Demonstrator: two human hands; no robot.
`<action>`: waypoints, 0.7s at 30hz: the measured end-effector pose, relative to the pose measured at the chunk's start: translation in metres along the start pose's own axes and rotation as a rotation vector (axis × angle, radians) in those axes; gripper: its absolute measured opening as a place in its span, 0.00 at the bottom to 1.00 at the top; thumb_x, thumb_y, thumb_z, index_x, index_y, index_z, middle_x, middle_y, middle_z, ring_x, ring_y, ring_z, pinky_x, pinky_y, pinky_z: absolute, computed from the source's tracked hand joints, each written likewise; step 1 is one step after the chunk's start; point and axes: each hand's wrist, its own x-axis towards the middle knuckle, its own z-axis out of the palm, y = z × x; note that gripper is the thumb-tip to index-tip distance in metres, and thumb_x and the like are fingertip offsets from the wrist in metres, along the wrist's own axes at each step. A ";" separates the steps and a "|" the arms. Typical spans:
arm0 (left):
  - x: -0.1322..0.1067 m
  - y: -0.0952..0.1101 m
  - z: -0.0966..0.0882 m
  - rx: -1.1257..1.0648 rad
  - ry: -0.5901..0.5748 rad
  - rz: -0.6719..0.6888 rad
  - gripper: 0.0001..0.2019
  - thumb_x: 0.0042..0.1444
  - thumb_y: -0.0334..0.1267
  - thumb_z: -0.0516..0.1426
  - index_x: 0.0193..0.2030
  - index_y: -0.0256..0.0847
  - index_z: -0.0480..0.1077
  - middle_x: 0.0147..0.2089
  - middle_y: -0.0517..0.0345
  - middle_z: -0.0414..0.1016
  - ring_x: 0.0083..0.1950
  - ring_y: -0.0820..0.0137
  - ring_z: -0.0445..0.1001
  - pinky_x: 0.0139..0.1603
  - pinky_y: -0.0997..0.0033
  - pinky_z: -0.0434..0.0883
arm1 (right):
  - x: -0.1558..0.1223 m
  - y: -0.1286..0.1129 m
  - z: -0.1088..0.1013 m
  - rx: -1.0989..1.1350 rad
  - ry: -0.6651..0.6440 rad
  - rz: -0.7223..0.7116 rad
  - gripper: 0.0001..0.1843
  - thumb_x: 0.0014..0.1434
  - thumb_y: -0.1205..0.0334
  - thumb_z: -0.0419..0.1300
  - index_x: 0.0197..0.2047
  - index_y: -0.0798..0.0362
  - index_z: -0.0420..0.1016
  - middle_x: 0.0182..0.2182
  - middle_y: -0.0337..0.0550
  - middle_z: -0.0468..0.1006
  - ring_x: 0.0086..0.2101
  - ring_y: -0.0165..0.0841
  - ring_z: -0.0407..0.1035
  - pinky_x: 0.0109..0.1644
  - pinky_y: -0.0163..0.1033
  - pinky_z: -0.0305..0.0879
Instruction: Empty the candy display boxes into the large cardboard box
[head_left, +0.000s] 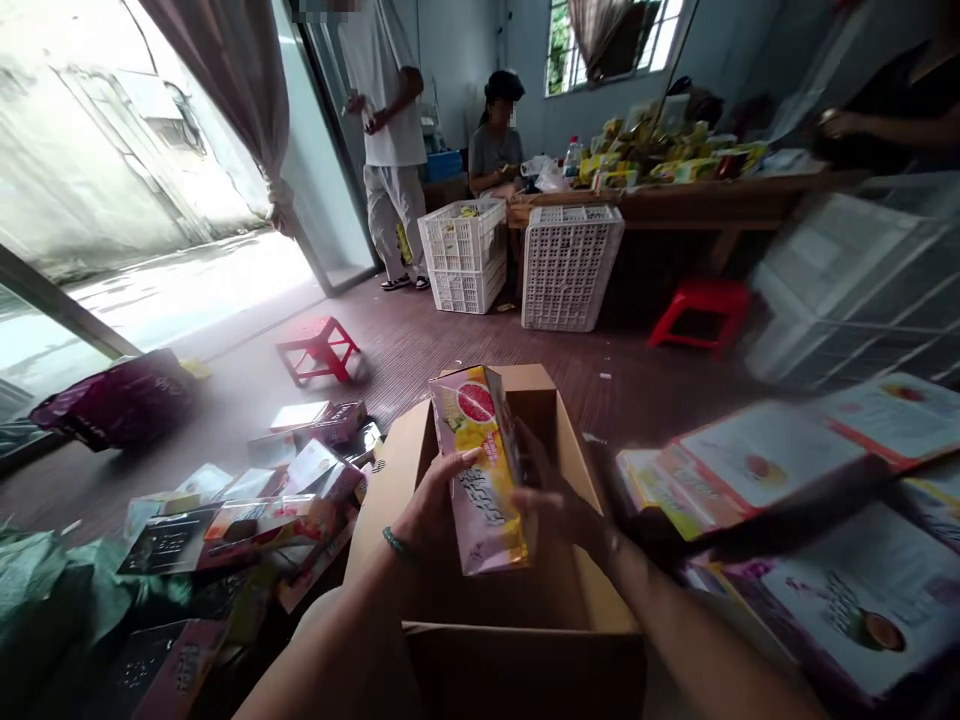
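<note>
I hold a pink and yellow fruit-printed box (480, 470) upright over an open cardboard carton (420, 470). My left hand (435, 500), with a green bracelet at the wrist, grips the box's left side. My right hand (559, 505) holds its right edge. The box's lower end sits inside the carton's opening.
Several flat boxes lie piled on the floor at the left (247, 520) and stacked at the right (772, 470). Two red stools (319, 348) (701, 305) and white crates (566, 265) stand beyond. A standing person (390, 130) and a seated person (495, 150) are at the back near a loaded table (690, 200).
</note>
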 end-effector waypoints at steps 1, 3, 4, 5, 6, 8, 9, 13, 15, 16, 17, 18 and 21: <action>0.003 0.001 -0.005 -0.014 0.019 0.002 0.33 0.51 0.41 0.71 0.63 0.35 0.74 0.52 0.42 0.84 0.54 0.47 0.83 0.59 0.52 0.79 | 0.010 0.010 -0.001 0.070 0.051 0.045 0.44 0.49 0.47 0.79 0.66 0.42 0.70 0.59 0.47 0.79 0.58 0.46 0.74 0.62 0.51 0.73; 0.007 0.003 -0.011 -0.037 0.031 -0.053 0.32 0.53 0.38 0.70 0.65 0.35 0.73 0.51 0.42 0.84 0.53 0.49 0.84 0.57 0.54 0.80 | 0.025 0.027 -0.004 0.197 0.125 0.152 0.39 0.46 0.40 0.79 0.57 0.48 0.75 0.52 0.50 0.82 0.51 0.46 0.78 0.57 0.49 0.75; 0.008 0.003 -0.012 -0.049 0.042 -0.105 0.30 0.54 0.38 0.69 0.64 0.34 0.74 0.51 0.42 0.85 0.52 0.49 0.84 0.56 0.55 0.80 | 0.029 0.033 -0.004 0.247 0.125 0.211 0.38 0.46 0.39 0.78 0.54 0.51 0.77 0.50 0.51 0.84 0.49 0.47 0.79 0.55 0.50 0.76; 0.008 0.004 -0.012 -0.063 0.065 -0.158 0.28 0.55 0.39 0.68 0.63 0.33 0.75 0.50 0.42 0.85 0.51 0.50 0.85 0.54 0.55 0.81 | 0.031 0.036 -0.005 0.300 0.108 0.265 0.37 0.47 0.38 0.77 0.52 0.52 0.78 0.49 0.53 0.84 0.48 0.49 0.79 0.55 0.51 0.76; 0.007 0.004 -0.012 -0.079 0.099 -0.206 0.27 0.57 0.42 0.67 0.61 0.32 0.76 0.48 0.41 0.85 0.50 0.49 0.85 0.52 0.56 0.82 | 0.032 0.036 -0.005 0.354 0.088 0.309 0.35 0.48 0.37 0.76 0.51 0.53 0.79 0.48 0.53 0.85 0.48 0.50 0.80 0.55 0.52 0.77; 0.005 0.004 -0.012 -0.106 0.183 -0.267 0.24 0.60 0.46 0.64 0.59 0.32 0.77 0.46 0.42 0.86 0.48 0.49 0.85 0.49 0.55 0.83 | 0.032 0.033 -0.005 0.426 0.081 0.371 0.32 0.52 0.36 0.72 0.50 0.52 0.80 0.46 0.53 0.86 0.49 0.51 0.80 0.54 0.54 0.77; 0.005 0.003 -0.013 -0.110 0.225 -0.285 0.23 0.61 0.47 0.63 0.58 0.32 0.78 0.44 0.42 0.86 0.47 0.49 0.86 0.48 0.55 0.83 | 0.031 0.030 -0.004 0.440 0.093 0.388 0.31 0.53 0.36 0.71 0.49 0.52 0.81 0.44 0.53 0.86 0.48 0.51 0.81 0.53 0.54 0.78; 0.002 0.002 -0.019 -0.091 0.312 -0.279 0.23 0.61 0.45 0.64 0.58 0.32 0.78 0.41 0.43 0.86 0.46 0.48 0.86 0.47 0.53 0.84 | 0.032 0.025 -0.007 0.410 0.140 0.403 0.31 0.50 0.37 0.74 0.45 0.53 0.81 0.42 0.52 0.87 0.43 0.48 0.82 0.50 0.50 0.78; 0.002 0.003 -0.023 -0.067 0.324 -0.262 0.25 0.60 0.46 0.65 0.59 0.31 0.77 0.41 0.43 0.86 0.45 0.48 0.86 0.47 0.54 0.84 | 0.035 0.027 -0.011 0.306 0.239 0.372 0.30 0.44 0.38 0.78 0.39 0.53 0.80 0.37 0.48 0.86 0.37 0.44 0.80 0.43 0.46 0.77; 0.002 0.004 -0.024 -0.056 0.329 -0.260 0.25 0.61 0.45 0.65 0.60 0.31 0.77 0.41 0.43 0.86 0.45 0.49 0.86 0.47 0.55 0.83 | 0.036 0.029 -0.014 0.228 0.303 0.347 0.29 0.41 0.39 0.79 0.36 0.52 0.79 0.34 0.46 0.85 0.34 0.42 0.78 0.39 0.43 0.76; 0.003 0.006 -0.024 -0.045 0.335 -0.264 0.25 0.61 0.44 0.65 0.61 0.31 0.77 0.41 0.44 0.86 0.44 0.50 0.86 0.47 0.56 0.83 | 0.037 0.030 -0.016 0.138 0.377 0.319 0.30 0.38 0.40 0.80 0.33 0.52 0.77 0.31 0.43 0.84 0.31 0.39 0.76 0.35 0.41 0.73; 0.003 0.008 -0.024 -0.035 0.344 -0.267 0.24 0.61 0.42 0.65 0.61 0.31 0.77 0.41 0.44 0.86 0.43 0.52 0.86 0.47 0.58 0.83 | 0.037 0.032 -0.019 0.043 0.448 0.292 0.30 0.35 0.40 0.81 0.30 0.52 0.75 0.28 0.41 0.82 0.29 0.37 0.74 0.32 0.38 0.70; 0.007 0.014 -0.020 -0.043 0.319 -0.248 0.23 0.61 0.38 0.66 0.62 0.34 0.76 0.41 0.48 0.86 0.45 0.55 0.86 0.49 0.63 0.82 | 0.038 0.033 -0.021 -0.165 0.607 0.234 0.31 0.34 0.39 0.81 0.27 0.51 0.71 0.23 0.38 0.77 0.26 0.33 0.69 0.27 0.36 0.62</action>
